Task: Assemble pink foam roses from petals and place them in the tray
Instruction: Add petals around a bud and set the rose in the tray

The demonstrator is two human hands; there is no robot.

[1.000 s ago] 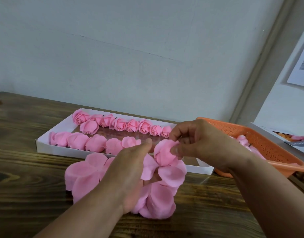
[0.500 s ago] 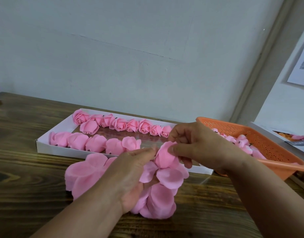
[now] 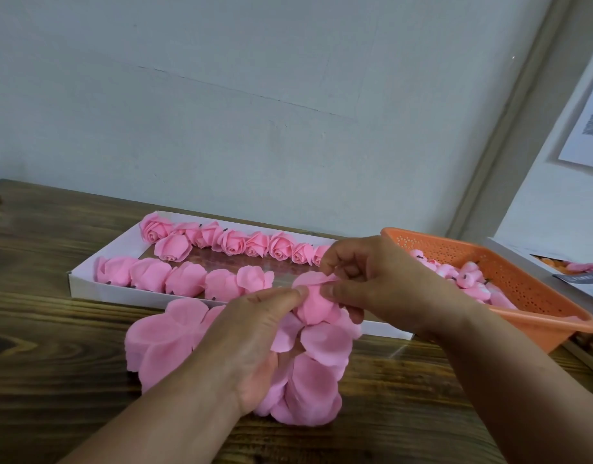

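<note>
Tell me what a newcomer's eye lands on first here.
The two hands, left hand and right hand, meet at centre, pinching a pink foam rose above loose petals on the wooden table. Behind them a white tray holds two rows of finished roses. An orange basket sits at right.

Legible text: none. Paper sheet [image 3: 589,122] on the right-hand wall carries a dark printed patch and faint lines, too blurred to read. Dark strip [image 3: 579,278] at the right edge, beyond the orange basket [image 3: 536,296], shows pale markings, also unreadable.
</note>
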